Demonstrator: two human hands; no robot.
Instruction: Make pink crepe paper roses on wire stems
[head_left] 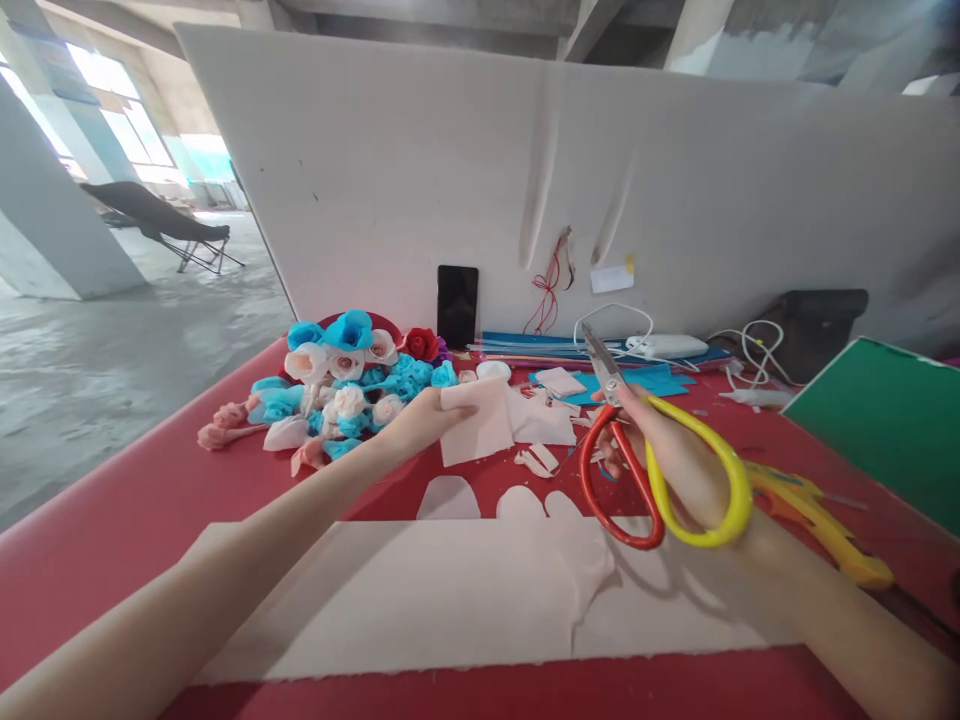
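Observation:
My left hand pinches a small pale pink piece of crepe paper by its left edge, thumb on top. In my right hand are scissors with one red and one yellow handle, blades pointing up and away. The handle loops hang outside the fingers, and the blades do not touch the paper. Below both hands lies a long pale pink crepe sheet, with rounded petal-shaped cutouts along its far edge. Small paper scraps lie between the hands.
Blue, white, pink and red paper flowers are heaped at the left. A phone leans on the white panel. Blue paper, a white power strip, a yellow glue gun and a green board occupy the right.

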